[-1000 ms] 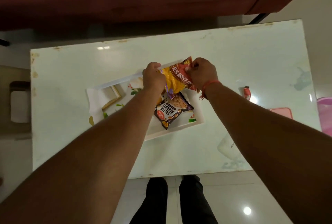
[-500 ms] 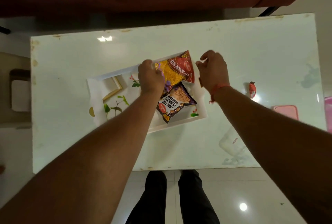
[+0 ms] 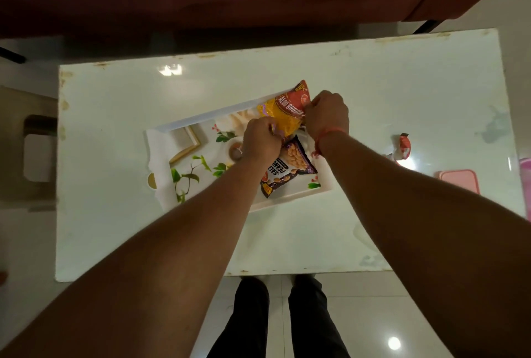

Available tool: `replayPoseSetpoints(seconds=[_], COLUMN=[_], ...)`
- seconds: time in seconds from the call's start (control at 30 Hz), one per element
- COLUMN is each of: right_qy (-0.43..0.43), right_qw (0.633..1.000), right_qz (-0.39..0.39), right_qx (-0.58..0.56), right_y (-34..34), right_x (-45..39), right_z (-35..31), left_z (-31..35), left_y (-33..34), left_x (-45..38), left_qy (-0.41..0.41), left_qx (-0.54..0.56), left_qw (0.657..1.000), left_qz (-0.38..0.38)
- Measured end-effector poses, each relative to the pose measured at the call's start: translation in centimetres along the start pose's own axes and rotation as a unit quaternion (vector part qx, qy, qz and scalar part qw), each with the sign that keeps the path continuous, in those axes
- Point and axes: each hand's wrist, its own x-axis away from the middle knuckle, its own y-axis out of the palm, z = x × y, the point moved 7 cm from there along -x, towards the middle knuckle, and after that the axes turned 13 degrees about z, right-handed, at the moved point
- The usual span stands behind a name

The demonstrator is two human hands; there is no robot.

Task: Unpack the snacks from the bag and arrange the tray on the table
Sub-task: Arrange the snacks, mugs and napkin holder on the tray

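We've got both hands on the yellow-and-red snack packet (image 3: 286, 112), a crinkly, glossy foil pouch, roughly rectangular. Its long axis runs diagonally, red printed end pointing to the far right corner of the tray (image 3: 184, 145), yellow end toward us and left. Left hand (image 3: 260, 143) is clenched on the near yellow end; right hand (image 3: 327, 116), w/ a red thread on the wrist, pinches the red end's right edge.

Packet sits over the tray's far right part. Tray is a flat white rectangle w/ a low rim and a printed pattern of green leaves and a gold frame; it lies skewed on the table (image 3: 373, 84), a smooth, shiny white slab w/ chipped edges.

Just nearer us on the tray lies the salted peanuts pack (image 3: 290, 165), dark glossy foil w/ a peanut picture, also diagonal, partly under the left wrist. It's touching or just beside the yellow packet; can't tell which.

Off to the right on the table: a small red-and-white wrapper (image 3: 403, 146) and a pink lid (image 3: 458, 181), rounded corners.
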Motion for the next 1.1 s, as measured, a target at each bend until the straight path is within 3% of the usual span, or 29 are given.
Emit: replayPoseSetpoints(seconds=[0.17,0.33,0.47,0.57,0.67,0.77,0.83,0.9,0.97,1.03,1.1], right_qy=[0.059,0.078,-0.024,-0.043,0.016,0.073,0.048,-0.014,-0.111,-0.184,-0.165], right_qw=[0.993,0.987,0.991,0.997,0.993,0.976,0.978,0.990,0.987,0.970,0.965], right_qz=[-0.001,0.024,0.089,0.015,-0.095,-0.172,-0.187,-0.124,-0.064,-0.095,-0.171], right_qx=[-0.103,-0.136,-0.094,-0.070,-0.070,-0.115,-0.084,-0.066,-0.098,-0.125,-0.113], right_y=[-0.5,-1.7,-3.8,-2.4,0.0,1.7,2.0,0.8,-1.2,-2.1,-2.3], right_x=[0.1,0.3,3.5,7.4,10.1,11.8,12.3,11.9,11.5,11.2,11.0], right_z=[1.0,2.5,2.5,3.1,4.1,4.5,4.8,4.7,3.6,2.3,1.9], left_z=[0.8,0.2,-2.8,-5.8,-7.4,-7.3,-6.6,-5.2,-3.5,-1.5,0.8], left_y=[0.7,0.2,-3.1,-4.9,-3.0,-1.7,-2.1,-2.6,-2.7,-2.7,-2.9], left_x=[0.4,0.5,1.4,3.8,6.8,8.5,7.9,7.2,6.8,6.6,6.5], left_qy=[0.051,0.023,-0.060,-0.180,-0.291,-0.316,-0.241,-0.116,-0.019,0.062,0.135], left_qx=[-0.009,0.010,0.034,0.046,0.110,0.191,0.179,0.129,0.090,0.054,0.031], left_qw=[0.999,0.999,0.995,0.975,0.949,0.929,0.954,0.985,0.994,0.991,0.982], left_qz=[-0.015,-0.021,0.069,0.120,0.048,0.001,0.009,-0.008,-0.057,-0.103,-0.124])
